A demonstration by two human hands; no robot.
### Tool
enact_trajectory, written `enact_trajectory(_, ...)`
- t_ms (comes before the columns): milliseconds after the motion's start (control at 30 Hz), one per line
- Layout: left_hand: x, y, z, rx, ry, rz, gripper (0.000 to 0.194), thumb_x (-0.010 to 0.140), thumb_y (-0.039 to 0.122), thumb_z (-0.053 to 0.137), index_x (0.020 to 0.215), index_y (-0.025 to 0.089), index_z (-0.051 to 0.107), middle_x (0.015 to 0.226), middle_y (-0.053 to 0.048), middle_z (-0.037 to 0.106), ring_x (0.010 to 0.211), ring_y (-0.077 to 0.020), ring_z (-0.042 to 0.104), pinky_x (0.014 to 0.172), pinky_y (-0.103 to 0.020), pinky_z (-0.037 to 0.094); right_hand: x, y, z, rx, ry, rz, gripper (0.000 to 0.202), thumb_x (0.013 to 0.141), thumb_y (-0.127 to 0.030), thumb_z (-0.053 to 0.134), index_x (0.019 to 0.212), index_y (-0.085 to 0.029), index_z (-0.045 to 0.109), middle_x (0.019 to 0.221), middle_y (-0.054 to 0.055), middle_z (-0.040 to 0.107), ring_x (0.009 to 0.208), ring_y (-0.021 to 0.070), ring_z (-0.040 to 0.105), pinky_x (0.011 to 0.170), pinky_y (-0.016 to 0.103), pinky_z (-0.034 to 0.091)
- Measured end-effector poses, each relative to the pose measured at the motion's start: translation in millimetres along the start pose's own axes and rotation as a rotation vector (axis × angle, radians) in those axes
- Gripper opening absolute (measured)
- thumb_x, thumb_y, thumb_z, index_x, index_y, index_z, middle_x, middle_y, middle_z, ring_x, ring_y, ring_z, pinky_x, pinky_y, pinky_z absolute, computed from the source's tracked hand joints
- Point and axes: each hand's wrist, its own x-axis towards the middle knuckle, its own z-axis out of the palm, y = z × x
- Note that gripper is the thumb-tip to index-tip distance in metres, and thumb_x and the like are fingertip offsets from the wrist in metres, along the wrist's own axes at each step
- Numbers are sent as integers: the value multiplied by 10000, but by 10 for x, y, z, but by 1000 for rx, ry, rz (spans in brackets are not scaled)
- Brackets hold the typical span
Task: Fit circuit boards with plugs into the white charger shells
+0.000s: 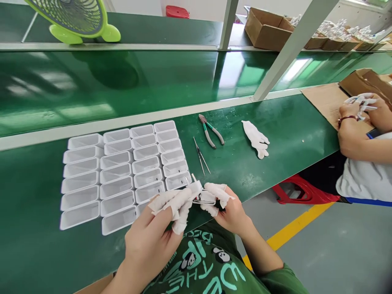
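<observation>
My left hand (167, 214), its fingertips wrapped in white finger covers, is closed on a small white part with a thin stem (197, 185). From the other side my right hand (225, 204), covered the same way, pinches a small clear and dark piece (207, 198) that meets the white part. Fingers hide much of both, so I cannot tell their exact kind. Just beyond my hands lie metal tweezers (200, 155), and farther back pliers (211, 130) with green and grey handles. Left of my hands stand rows of white plastic trays (118, 185), a few holding tiny dark pieces.
A white glove (255, 139) lies on the green bench (228, 163). At right a co-worker's hands (361, 108) hold white parts over cardboard (326, 102). A slanted white post (284, 61) rises behind the bench. A green fan (76, 20) and cardboard boxes (268, 30) stand across the back.
</observation>
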Motion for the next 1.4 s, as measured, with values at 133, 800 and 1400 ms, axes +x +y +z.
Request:
enact_trajectory(133, 23, -5, 23, -1, 9, 16, 234, 924, 19, 565, 1029, 188, 687, 978, -63, 734, 896, -137, 717, 773, -175, 561, -7, 3, -19, -66, 24, -22, 550, 991, -212, 581, 1518, -234, 428, 1179, 137, 717, 969, 253, 682, 802, 386, 630)
enact_trajectory(800, 177, -8, -16, -56, -72, 64, 246, 898, 2, 509, 824, 221, 594, 810, -27, 683, 737, -132, 672, 636, -191, 516, -139, 119, -30, -116, 65, -214, 631, 903, -11, 560, 1501, -210, 517, 1343, 213, 661, 1133, 291, 695, 843, 417, 663)
enact_trajectory(1400, 137, -92, -21, -51, -129, 47, 213, 914, 43, 496, 876, 213, 619, 842, -60, 698, 769, -177, 711, 624, -224, 544, -192, 140, 11, -77, 111, -209, 653, 877, 37, 593, 1485, -201, 558, 1520, 222, 542, 1157, 291, 713, 904, 445, 669)
